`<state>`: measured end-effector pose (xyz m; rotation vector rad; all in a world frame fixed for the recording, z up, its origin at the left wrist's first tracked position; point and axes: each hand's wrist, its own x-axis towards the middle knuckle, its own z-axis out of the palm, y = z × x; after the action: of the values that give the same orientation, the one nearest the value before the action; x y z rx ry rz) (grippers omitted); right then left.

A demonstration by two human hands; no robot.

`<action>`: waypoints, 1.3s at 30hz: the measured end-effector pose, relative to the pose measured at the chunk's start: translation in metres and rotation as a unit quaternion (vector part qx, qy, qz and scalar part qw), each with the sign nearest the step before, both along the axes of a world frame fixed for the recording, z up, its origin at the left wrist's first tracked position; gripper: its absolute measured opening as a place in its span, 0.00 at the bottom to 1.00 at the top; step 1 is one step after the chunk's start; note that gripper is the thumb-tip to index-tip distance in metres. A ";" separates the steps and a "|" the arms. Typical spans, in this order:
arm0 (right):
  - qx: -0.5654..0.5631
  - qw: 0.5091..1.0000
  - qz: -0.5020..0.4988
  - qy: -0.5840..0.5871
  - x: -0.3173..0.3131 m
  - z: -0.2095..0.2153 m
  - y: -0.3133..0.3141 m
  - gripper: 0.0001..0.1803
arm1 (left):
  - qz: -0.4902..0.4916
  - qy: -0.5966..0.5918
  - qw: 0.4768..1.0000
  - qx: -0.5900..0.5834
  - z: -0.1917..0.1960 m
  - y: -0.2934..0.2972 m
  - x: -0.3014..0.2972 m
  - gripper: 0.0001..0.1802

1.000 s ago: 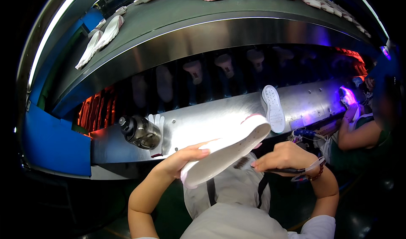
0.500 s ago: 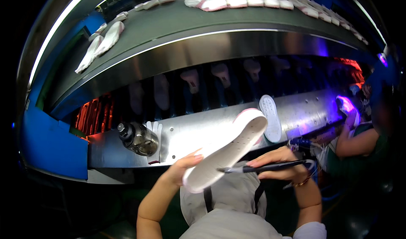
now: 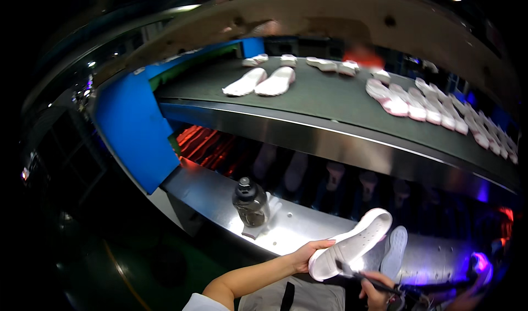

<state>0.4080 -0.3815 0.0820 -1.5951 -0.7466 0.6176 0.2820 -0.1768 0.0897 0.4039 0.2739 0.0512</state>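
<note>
My left hand [image 3: 304, 256] grips the near end of a white shoe sole [image 3: 357, 244], tilted so its hollow inner side with small holes faces up. My right hand [image 3: 375, 294] is closed round a dark-handled brush [image 3: 352, 272]. The brush tip lies at or just over the sole's inside near the held end; contact is hard to tell through the blur. Right of the held sole, a second, greyish-white sole [image 3: 395, 251] rests on the metal ledge [image 3: 311, 228].
A dark bottle [image 3: 251, 206] stands on the ledge beside a white glove [image 3: 271, 209]. Above, a green conveyor belt [image 3: 324, 93] carries several white soles [image 3: 275, 82]. Red light glows in the lower opening [image 3: 204, 146]. A blue panel [image 3: 129, 129] borders the left; purple-lit hands [image 3: 479, 272] work at right.
The view has swung left, so the bench and belt sit farther right and lower. Both hands still hold the sole and brush, and more of the sole's inside faces up.
</note>
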 end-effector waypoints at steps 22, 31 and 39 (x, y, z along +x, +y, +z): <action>0.137 0.948 -0.159 0.239 -0.001 -0.053 -0.057 0.09 | 0.301 0.173 0.443 0.827 0.165 0.143 0.234 0.47; 0.130 0.943 -0.156 0.265 -0.016 -0.048 -0.036 0.09 | 0.102 0.131 0.091 0.982 0.177 0.155 0.262 0.32; 0.099 0.920 -0.189 0.329 -0.014 -0.101 -0.025 0.06 | 0.168 0.184 0.105 0.963 0.184 0.153 0.270 0.30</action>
<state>0.3935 -0.4065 -0.0193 -1.1839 0.0081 0.7069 0.5521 -0.0238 0.2735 3.1914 0.6863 0.8831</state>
